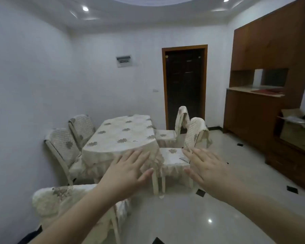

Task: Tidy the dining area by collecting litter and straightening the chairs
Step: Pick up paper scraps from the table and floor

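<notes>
A dining table [123, 132] under a cream flowered cloth stands ahead in the room. Two covered chairs [65, 147] sit against its left side, and two more [195, 136] stand on its right, pulled away from the table at an angle. Another covered chair [60, 201] is close in front of me at lower left. My left hand [127, 169] and my right hand [206, 166] are stretched out in the air before me, fingers straight and spread, holding nothing. A small pale scrap of litter [161, 196] lies on the floor by the table leg.
A dark doorway [185, 85] is in the far wall. A brown wooden cabinet with a counter [257, 110] runs along the right wall, with a cardboard box [296, 127] beside it. The glossy tiled floor [209, 217] spreads to the right of the table.
</notes>
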Motion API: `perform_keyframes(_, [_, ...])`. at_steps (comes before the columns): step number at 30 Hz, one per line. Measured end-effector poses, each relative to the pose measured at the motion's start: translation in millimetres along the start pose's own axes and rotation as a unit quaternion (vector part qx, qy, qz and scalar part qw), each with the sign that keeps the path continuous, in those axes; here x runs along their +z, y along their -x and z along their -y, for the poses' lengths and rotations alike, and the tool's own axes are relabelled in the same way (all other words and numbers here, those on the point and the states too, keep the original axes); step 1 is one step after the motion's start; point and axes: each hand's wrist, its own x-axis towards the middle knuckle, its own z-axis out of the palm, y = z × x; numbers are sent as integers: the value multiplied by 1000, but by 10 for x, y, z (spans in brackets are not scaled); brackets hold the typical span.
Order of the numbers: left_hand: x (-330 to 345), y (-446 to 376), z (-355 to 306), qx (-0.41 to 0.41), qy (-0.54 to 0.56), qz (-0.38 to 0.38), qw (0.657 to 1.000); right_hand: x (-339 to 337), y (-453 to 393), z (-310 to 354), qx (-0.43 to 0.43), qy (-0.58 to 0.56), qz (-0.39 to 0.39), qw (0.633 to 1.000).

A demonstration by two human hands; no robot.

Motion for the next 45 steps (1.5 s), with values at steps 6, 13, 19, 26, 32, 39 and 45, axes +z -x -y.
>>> perform_keyframes(6, [251, -374, 30, -31, -71, -45, 996, 206, -353, -233, 22, 75, -39, 996])
perform_keyframes(13, [726, -722, 257, -94, -45, -2, 995, 547, -924, -77, 17, 59, -25, 998])
perform_keyframes(19, [1049, -1064, 798, -112, -48, -28, 992, 1017, -1644, 169, -11, 59, -8, 998])
perform_keyframes(26, [1331, -1745, 1524, -108, -36, -28, 993, 1450, -2530, 359, -13, 58, 17, 998])
perform_keyframes(32, [1613, -2359, 1891, -100, 9, -11, 995, 1754, -3043, 198, 12, 51, 23, 998])
perform_keyframes(39, [2015, -3172, 2220, -99, -15, -1, 995, 2179, -3742, -181, 21, 56, 43, 997])
perform_keyframes(45, [2475, -4029, 2448, -112, -28, 5, 993, 2682, -4547, -586, 4, 17, 49, 999])
